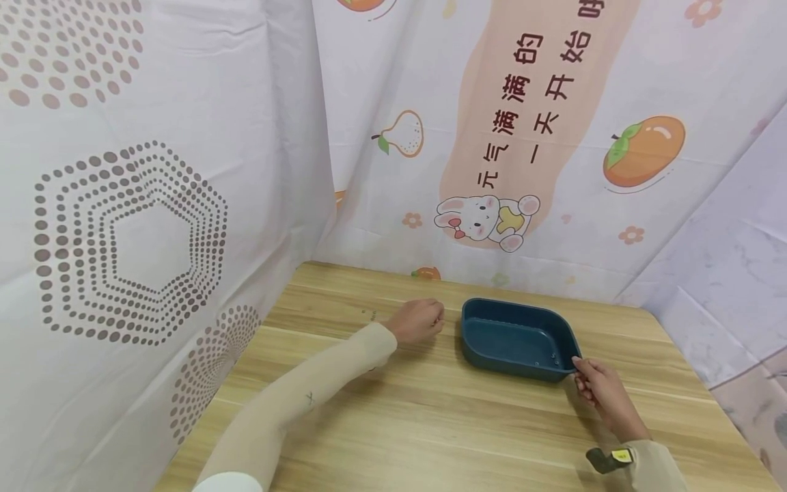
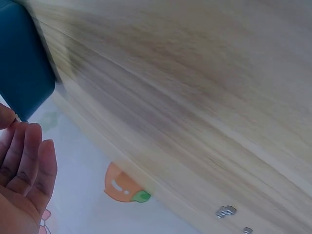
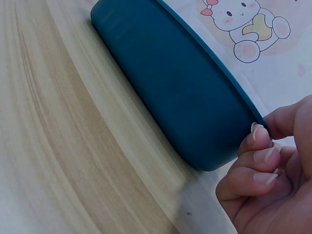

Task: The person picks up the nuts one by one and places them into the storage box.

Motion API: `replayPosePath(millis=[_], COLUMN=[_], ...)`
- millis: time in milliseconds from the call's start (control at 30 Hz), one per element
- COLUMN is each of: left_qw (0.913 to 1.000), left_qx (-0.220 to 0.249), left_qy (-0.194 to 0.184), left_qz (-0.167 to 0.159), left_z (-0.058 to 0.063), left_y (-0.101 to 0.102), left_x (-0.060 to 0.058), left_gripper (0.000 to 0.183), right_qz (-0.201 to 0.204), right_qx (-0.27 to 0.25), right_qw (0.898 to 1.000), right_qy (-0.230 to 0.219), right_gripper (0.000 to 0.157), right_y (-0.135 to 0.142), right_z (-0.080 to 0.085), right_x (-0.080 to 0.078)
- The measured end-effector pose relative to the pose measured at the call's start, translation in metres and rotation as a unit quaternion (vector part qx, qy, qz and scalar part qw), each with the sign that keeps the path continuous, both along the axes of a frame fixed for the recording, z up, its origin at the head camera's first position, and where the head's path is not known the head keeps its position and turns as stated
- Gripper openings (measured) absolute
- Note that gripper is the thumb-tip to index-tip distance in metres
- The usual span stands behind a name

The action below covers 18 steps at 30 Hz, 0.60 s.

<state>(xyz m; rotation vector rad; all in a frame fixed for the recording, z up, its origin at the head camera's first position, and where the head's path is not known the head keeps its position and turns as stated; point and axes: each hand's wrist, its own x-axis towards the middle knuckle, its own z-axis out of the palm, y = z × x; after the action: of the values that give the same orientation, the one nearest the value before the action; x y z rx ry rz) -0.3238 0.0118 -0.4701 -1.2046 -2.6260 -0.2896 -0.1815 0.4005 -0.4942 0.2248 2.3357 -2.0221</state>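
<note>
Bin [image 1: 501, 340] holds some metal pieces [image 1: 553, 357], table [image 1: 399, 417] holds others

The left hand [image 1: 418, 321] hangs over the table, short of the bin and not touching it. Its thumb and first finger meet at the tips and appear to pinch one small piece [image 2: 17, 118], of which little more than a glint shows; the other fingers are loosely bent. The right hand [image 1: 605, 395] pinches the bin's rim at the near right corner between thumb and finger, the remaining fingers curled outside the wall. That puts the bin to the right of the left fingers, and leftward and beyond the right fingers.

Judging by how things lie, the gathering looks part done. A few pieces rest on the bin's floor, just inside from the right fingers. The one between the left fingers is not yet in. To the left of those fingers, near the wrist, a small cluster of loose pieces [image 2: 225, 211] lies on the table, with a single one [image 2: 248, 230] set slightly apart. These seem to be what is left; they are too small to count surely.
</note>
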Motion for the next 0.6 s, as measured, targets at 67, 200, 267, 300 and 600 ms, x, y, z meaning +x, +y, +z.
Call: replayPosePath(millis=[67, 200, 267, 300, 600], left_qw=[1.0000, 0.9998, 0.9997, 0.9996, 0.9998], left_qx=[0.004, 0.009, 0.011, 0.010, -0.002], left_qy=[0.002, 0.006, 0.005, 0.008, 0.009], left_qz=[-0.004, -0.017, -0.022, -0.024, -0.018], left_z=[0.000, 0.002, 0.003, 0.003, 0.005], left_y=[0.003, 0.008, 0.010, 0.012, 0.024], left_x=[0.000, 0.002, 0.003, 0.003, 0.007], left_gripper=[0.010, 0.008, 0.007, 0.007, 0.009], right_qz=[0.002, 0.003, 0.002, 0.003, 0.004], right_qx=[0.000, 0.000, -0.001, -0.001, 0.001], right_qw=[1.000, 1.000, 1.000, 1.000, 1.000], right_qy=[0.003, 0.005, 0.007, 0.007, 0.006], right_gripper=[0.040, 0.041, 0.042, 0.042, 0.042], right_y=[0.000, 0.000, 0.000, 0.000, 0.000], right_z=[0.000, 0.000, 0.000, 0.000, 0.000], right_x=[0.000, 0.001, 0.001, 0.001, 0.000])
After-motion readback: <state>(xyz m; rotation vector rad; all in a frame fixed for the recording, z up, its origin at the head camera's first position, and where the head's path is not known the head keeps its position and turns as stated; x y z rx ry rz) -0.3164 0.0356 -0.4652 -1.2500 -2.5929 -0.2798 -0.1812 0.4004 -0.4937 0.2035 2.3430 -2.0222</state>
